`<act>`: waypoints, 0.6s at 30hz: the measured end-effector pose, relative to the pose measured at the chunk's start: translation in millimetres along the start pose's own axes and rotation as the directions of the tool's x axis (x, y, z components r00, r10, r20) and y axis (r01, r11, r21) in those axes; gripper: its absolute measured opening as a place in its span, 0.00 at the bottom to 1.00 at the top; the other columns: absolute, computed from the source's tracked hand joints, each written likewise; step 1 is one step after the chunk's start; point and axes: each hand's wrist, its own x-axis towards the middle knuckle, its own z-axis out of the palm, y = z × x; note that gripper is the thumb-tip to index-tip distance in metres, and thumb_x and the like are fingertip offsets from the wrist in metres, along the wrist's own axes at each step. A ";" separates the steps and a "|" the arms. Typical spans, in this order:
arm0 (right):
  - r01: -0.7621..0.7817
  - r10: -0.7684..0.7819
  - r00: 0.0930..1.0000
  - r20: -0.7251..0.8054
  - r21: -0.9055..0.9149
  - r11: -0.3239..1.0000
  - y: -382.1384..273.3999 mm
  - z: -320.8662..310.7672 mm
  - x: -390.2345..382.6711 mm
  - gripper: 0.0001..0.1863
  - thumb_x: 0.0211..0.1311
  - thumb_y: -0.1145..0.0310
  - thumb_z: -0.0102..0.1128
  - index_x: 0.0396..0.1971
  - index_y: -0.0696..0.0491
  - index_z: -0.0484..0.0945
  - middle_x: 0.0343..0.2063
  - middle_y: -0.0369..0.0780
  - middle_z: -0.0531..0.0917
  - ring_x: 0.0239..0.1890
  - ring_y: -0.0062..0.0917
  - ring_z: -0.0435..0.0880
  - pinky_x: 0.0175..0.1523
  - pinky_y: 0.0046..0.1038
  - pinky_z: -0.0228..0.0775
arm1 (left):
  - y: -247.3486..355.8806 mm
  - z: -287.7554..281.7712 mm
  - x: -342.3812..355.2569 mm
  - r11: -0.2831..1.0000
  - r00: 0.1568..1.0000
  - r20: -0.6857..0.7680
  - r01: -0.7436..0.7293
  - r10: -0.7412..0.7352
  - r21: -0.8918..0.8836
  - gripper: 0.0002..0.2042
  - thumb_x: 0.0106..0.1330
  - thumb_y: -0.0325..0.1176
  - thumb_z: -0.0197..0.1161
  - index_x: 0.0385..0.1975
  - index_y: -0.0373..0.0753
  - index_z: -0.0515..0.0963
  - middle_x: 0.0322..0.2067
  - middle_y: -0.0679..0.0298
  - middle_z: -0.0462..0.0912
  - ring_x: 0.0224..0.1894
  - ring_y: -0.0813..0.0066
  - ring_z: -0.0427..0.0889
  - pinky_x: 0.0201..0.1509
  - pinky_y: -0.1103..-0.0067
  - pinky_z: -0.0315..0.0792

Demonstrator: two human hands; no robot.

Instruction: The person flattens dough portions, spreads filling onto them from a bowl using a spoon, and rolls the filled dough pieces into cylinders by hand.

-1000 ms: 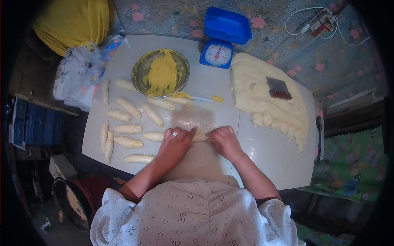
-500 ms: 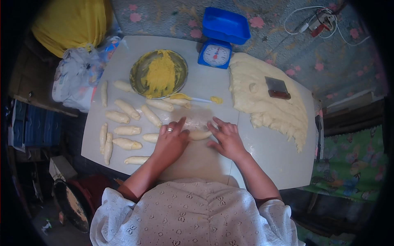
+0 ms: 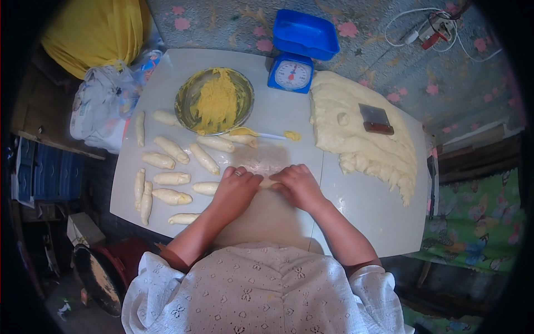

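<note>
A small pale dough roll [image 3: 268,183] lies on the table in front of me, mostly hidden by my fingers. My left hand [image 3: 236,189] has its fingers curled over the roll's left end. From the other side, my right hand [image 3: 298,187] closes on the right end, thumb and fingers bent together. Several shaped dough rolls [image 3: 171,178] rest to the left, one [image 3: 204,188] right beside my left hand. Beyond my hands, a spoon [image 3: 270,136] with a white handle and yellow filling lies near a metal bowl [image 3: 178,106] of yellow filling.
A large dough slab [image 3: 339,133] spreads over the table's right side, with a dough scraper [image 3: 375,119] on top. At the back stands a blue kitchen scale [image 3: 291,73]. Plastic bags [image 3: 103,103] sit beyond the table's left edge. Cables [image 3: 439,30] hang at the back right.
My fingers, stretched out half a second ago, have curled in around the dough roll. Both hands have drawn slightly closer together, covering more of it.
</note>
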 end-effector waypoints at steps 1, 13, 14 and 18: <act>0.000 0.000 1.000 0.002 -0.004 1.000 1.7 1.5 -1.0 0.19 0.52 0.62 0.66 0.46 0.47 0.79 0.41 0.36 0.79 0.46 0.29 0.75 0.52 0.32 0.61 | -2.4 1.1 0.2 0.999 0.998 0.054 0.039 -0.039 0.007 0.17 0.54 0.36 0.65 0.43 0.40 0.78 0.40 0.60 0.80 0.47 0.63 0.74 0.51 0.68 0.62; 0.067 -0.067 0.998 -0.003 0.126 0.990 -4.0 0.0 -11.7 0.14 0.49 0.66 0.67 0.38 0.47 0.81 0.32 0.37 0.77 0.41 0.31 0.75 0.49 0.31 0.64 | -2.6 -5.3 -12.7 0.994 0.995 0.067 -0.074 0.079 -0.078 0.12 0.55 0.32 0.63 0.40 0.41 0.80 0.34 0.64 0.79 0.45 0.63 0.75 0.51 0.67 0.61; 0.026 -0.033 0.999 0.037 0.169 0.985 -4.8 -1.0 -12.5 0.12 0.50 0.66 0.66 0.38 0.48 0.81 0.33 0.37 0.77 0.43 0.31 0.75 0.50 0.32 0.63 | -1.6 -7.9 -11.8 0.994 0.994 0.069 -0.074 0.080 -0.080 0.12 0.55 0.32 0.63 0.40 0.41 0.80 0.34 0.64 0.79 0.45 0.63 0.75 0.51 0.67 0.61; -0.048 0.056 0.991 -0.122 0.072 0.996 -14.3 -7.2 -1.4 0.13 0.53 0.71 0.62 0.41 0.50 0.80 0.41 0.40 0.77 0.47 0.36 0.74 0.52 0.37 0.61 | 4.2 -12.6 -4.6 0.998 0.997 0.055 0.059 -0.060 0.011 0.13 0.57 0.31 0.60 0.42 0.40 0.80 0.41 0.61 0.78 0.48 0.63 0.73 0.52 0.67 0.61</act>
